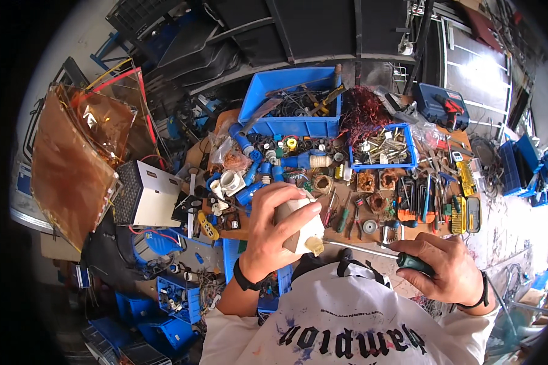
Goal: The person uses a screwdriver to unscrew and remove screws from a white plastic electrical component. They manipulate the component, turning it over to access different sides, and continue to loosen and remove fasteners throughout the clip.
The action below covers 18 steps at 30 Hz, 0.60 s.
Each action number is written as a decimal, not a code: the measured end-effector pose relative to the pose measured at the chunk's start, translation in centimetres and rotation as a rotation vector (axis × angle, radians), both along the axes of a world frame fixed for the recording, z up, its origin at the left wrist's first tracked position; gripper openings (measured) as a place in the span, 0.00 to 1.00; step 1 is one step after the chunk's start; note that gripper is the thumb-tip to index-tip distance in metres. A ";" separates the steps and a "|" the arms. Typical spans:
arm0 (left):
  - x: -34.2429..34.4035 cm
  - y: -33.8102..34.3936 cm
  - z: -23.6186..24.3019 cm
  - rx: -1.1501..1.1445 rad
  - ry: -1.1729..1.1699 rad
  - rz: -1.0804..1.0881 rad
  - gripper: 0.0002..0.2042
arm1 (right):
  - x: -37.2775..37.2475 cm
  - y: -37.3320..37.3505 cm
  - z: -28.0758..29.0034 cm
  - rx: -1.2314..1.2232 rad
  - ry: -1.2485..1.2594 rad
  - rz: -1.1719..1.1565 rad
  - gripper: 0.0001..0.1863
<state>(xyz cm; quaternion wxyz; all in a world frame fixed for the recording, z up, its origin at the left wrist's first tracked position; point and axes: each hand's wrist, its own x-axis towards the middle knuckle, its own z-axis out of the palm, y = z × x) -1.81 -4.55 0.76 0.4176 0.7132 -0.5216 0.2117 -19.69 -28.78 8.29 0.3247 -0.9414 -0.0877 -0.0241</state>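
My left hand (263, 236) is closed around a whitish, blocky housing (309, 230), held up in front of my chest. A yellowish lump (314, 246) sticks out at its lower right; its exact kind I cannot make out. In my right hand (449, 267) is a screwdriver (365, 250), gripped by its dark green handle. Its long metal shaft points left, and the tip ends close to the yellowish lump; whether they touch I cannot tell. My left fingers hide much of the housing's far side.
Beyond my hands, a crowded workbench carries a large blue bin (295, 126) of tools, a smaller blue tray (383, 165) of bolts, blue industrial connectors (249, 193), hex keys and pliers. A white metal box (155, 196) stands left. Blue crates (178, 298) sit low at left.
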 end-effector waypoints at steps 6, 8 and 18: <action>-0.4 0.3 -0.1 -0.044 -0.020 -0.011 0.33 | -0.4 0.3 0.0 0.012 -0.036 -0.011 0.19; -0.4 0.3 0.0 -0.041 -0.036 -0.007 0.33 | -0.4 0.3 0.3 -0.005 -0.023 0.004 0.20; -0.9 0.5 0.8 0.014 -0.095 -0.004 0.31 | -0.5 0.1 2.3 0.047 0.106 0.061 0.20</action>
